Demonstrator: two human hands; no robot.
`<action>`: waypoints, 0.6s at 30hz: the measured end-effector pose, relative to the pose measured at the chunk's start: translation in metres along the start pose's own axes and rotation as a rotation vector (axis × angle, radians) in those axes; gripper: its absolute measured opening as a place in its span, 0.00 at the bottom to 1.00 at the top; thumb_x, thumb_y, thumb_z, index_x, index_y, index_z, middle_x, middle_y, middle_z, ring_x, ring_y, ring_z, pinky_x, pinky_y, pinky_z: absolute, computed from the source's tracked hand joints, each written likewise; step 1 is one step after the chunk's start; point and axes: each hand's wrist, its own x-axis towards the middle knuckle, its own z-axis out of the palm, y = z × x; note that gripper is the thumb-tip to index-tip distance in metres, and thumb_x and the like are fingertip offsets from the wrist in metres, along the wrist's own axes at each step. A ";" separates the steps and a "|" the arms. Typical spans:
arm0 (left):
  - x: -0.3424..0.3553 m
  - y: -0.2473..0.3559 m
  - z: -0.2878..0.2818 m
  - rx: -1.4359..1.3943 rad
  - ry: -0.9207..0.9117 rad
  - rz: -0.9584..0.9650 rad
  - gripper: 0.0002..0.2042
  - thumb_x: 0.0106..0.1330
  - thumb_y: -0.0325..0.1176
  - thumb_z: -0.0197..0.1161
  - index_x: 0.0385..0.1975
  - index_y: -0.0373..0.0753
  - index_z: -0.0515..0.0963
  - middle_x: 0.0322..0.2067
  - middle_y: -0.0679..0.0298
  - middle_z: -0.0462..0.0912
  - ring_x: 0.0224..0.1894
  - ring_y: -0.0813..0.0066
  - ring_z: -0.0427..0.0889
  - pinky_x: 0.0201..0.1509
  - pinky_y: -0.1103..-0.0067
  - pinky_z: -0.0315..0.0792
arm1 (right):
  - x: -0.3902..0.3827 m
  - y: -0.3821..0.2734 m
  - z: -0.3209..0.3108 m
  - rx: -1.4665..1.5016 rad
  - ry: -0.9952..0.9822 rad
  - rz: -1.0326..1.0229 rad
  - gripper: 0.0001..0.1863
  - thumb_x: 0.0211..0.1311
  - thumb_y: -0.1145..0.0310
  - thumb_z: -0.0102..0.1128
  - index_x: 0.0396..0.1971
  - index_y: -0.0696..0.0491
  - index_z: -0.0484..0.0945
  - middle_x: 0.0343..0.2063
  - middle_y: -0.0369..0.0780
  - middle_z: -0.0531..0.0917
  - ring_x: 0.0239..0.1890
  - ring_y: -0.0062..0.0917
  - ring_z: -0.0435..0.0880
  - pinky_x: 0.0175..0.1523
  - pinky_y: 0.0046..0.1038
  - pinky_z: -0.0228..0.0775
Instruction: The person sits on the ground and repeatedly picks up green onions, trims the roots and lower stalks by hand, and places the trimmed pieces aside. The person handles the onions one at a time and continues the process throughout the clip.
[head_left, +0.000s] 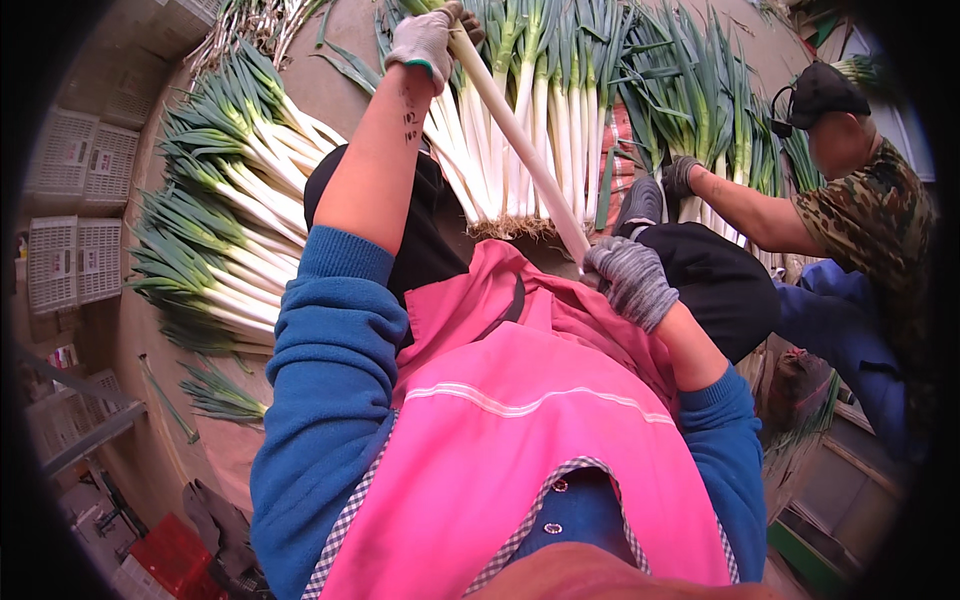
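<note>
Head view | grips one leek (511, 130) aslant, with left hand (425, 45) near leafy top, right hand (630, 280) round lower end | appears partway, with front pile (570, 110) and left pile (225, 235) laid, held leek unplaced

Soft, fairly bright light fills the middle, with a faint pinkish cast; its source cannot be told. The white leek stalks (575, 150) look nearly washed out, while the black trousers (720, 285) lose detail in shade. Pale crates (52, 262) at the left are hazy, dim and bent toward the rim, which fades to black. The co-worker's face (838, 145) is blurred.
</note>
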 end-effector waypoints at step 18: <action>-0.019 0.006 -0.012 -0.325 -0.213 -0.086 0.17 0.62 0.48 0.59 0.31 0.38 0.68 0.22 0.67 0.69 0.18 0.79 0.65 0.21 0.83 0.66 | 0.143 -0.037 0.026 -0.016 0.376 0.304 0.39 0.49 0.49 0.65 0.55 0.59 0.65 0.30 0.46 0.79 0.26 0.35 0.80 0.30 0.32 0.71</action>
